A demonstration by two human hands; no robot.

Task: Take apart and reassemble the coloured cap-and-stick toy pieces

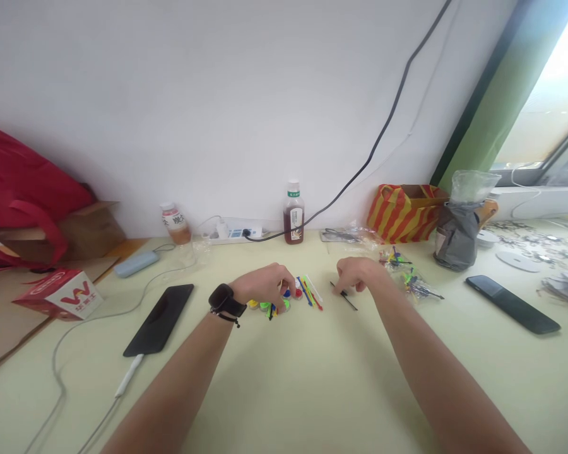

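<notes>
My left hand (267, 285) reaches down over a small group of coloured plastic pieces, its thumb and forefinger apart around them. Yellow and green pieces (265, 306) show below the palm, and a red round piece (298, 293) lies by the fingertips. Some pieces are hidden under the hand. Right of them, thin coloured plastic sticks (311, 292) in blue, yellow, red and white lie side by side. My right hand (356, 274) is closed, fingertips down on a thin black stick (349, 302) on the table.
Clear bags of coloured parts (414, 284) lie beyond my right forearm. Phones rest at left (159, 320) and right (511, 304). Along the wall stand a dark drink bottle (293, 217), a power strip (236, 231) with a hanging black cable, and a striped bag (397, 214).
</notes>
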